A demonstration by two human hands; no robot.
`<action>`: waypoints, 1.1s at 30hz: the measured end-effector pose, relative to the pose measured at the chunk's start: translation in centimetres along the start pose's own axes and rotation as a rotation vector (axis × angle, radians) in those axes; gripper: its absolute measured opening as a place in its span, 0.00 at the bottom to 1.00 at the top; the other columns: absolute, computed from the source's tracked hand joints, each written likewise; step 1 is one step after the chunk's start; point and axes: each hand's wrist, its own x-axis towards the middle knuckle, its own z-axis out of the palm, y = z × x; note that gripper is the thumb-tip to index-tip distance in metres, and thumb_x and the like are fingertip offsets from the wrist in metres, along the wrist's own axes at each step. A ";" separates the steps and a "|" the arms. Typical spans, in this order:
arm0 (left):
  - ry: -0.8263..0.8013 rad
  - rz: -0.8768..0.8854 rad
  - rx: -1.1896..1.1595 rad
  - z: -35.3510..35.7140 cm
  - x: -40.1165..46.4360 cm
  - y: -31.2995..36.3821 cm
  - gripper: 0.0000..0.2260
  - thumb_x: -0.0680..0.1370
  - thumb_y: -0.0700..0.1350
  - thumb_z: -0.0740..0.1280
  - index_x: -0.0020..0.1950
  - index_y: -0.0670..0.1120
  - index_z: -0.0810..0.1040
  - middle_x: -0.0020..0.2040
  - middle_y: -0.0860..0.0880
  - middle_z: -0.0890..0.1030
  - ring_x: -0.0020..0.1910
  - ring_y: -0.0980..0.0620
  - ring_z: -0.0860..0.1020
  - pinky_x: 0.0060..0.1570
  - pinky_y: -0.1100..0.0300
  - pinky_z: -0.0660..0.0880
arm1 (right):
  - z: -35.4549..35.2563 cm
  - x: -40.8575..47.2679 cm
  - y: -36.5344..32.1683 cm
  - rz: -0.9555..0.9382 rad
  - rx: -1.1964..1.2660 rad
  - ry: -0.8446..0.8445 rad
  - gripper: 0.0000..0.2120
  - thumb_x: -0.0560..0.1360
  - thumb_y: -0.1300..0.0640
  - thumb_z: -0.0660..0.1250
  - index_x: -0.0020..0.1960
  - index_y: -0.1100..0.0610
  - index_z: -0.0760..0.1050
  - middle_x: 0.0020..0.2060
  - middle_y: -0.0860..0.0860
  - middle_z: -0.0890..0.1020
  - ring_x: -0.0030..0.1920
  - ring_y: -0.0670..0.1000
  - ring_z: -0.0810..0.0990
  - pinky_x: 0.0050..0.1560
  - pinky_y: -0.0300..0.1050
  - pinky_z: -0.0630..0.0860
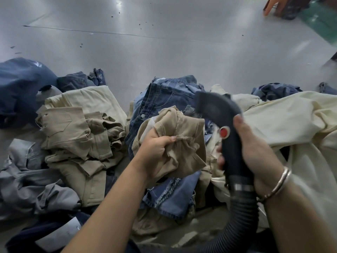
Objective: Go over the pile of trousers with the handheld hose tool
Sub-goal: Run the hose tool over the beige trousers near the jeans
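At the centre of the frame the left hand (155, 148) grips a bunched tan pair of trousers (184, 136), lifting it above the heap. To its right, the right hand (255, 152) is wrapped around the black hose tool (218, 114), whose curved nozzle points toward the upper left, close over the tan cloth. A red button (224, 132) shows on the handle beside the thumb, and a ribbed black hose (242, 212) runs down to the lower edge. A metal bangle (279, 181) circles the right wrist. Blue jeans (164, 95) lie behind the held pair, folded khaki trousers (76, 132) at left, cream cloth (291, 125) at right, all on a grey table (145, 42). Another person's hand (271, 6) shows at the upper right corner.
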 end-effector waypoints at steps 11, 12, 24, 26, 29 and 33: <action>0.091 -0.010 0.061 -0.4 0.2 0.1 0.20 0.79 0.27 0.52 0.68 0.37 0.71 0.56 0.34 0.80 0.47 0.42 0.82 0.39 0.52 0.81 | 0.0 -1.4 0.2 0.113 -0.220 -0.267 0.28 0.58 0.31 0.62 0.28 0.57 0.78 0.25 0.60 0.78 0.21 0.55 0.76 0.22 0.41 0.74; 0.115 0.008 0.085 -0.4 0.3 0.1 0.20 0.79 0.27 0.52 0.69 0.36 0.70 0.57 0.34 0.79 0.48 0.42 0.82 0.40 0.53 0.81 | 0.4 -1.5 0.4 0.130 -0.255 -0.282 0.29 0.59 0.31 0.61 0.26 0.58 0.78 0.24 0.61 0.77 0.21 0.55 0.76 0.22 0.40 0.73; 0.062 -0.037 -0.060 0.5 -0.4 -0.6 0.14 0.73 0.33 0.61 0.55 0.35 0.80 0.47 0.36 0.83 0.46 0.41 0.83 0.45 0.51 0.81 | -0.9 1.6 -0.3 0.102 0.070 0.081 0.23 0.76 0.37 0.59 0.39 0.58 0.72 0.27 0.55 0.75 0.20 0.52 0.73 0.22 0.41 0.74; 0.062 -0.053 -0.341 0.0 -0.3 -0.1 0.15 0.77 0.44 0.60 0.51 0.37 0.84 0.50 0.38 0.84 0.48 0.41 0.83 0.45 0.52 0.81 | -1.6 1.2 -0.1 0.113 0.082 0.080 0.23 0.75 0.36 0.61 0.40 0.58 0.73 0.27 0.55 0.76 0.21 0.52 0.74 0.23 0.42 0.75; 0.172 -0.156 -0.579 -0.4 -0.2 0.1 0.30 0.77 0.63 0.60 0.48 0.35 0.83 0.48 0.34 0.83 0.44 0.36 0.83 0.29 0.54 0.80 | -1.6 0.5 0.3 0.061 0.032 0.013 0.24 0.67 0.34 0.64 0.36 0.56 0.76 0.28 0.56 0.77 0.22 0.53 0.75 0.23 0.44 0.75; 0.158 -0.318 -0.482 0.0 0.0 -0.3 0.36 0.75 0.66 0.60 0.49 0.32 0.82 0.51 0.31 0.81 0.46 0.34 0.83 0.37 0.41 0.81 | -0.5 -0.4 0.2 0.018 -0.062 -0.089 0.23 0.65 0.33 0.62 0.30 0.53 0.77 0.28 0.57 0.77 0.22 0.54 0.76 0.23 0.44 0.75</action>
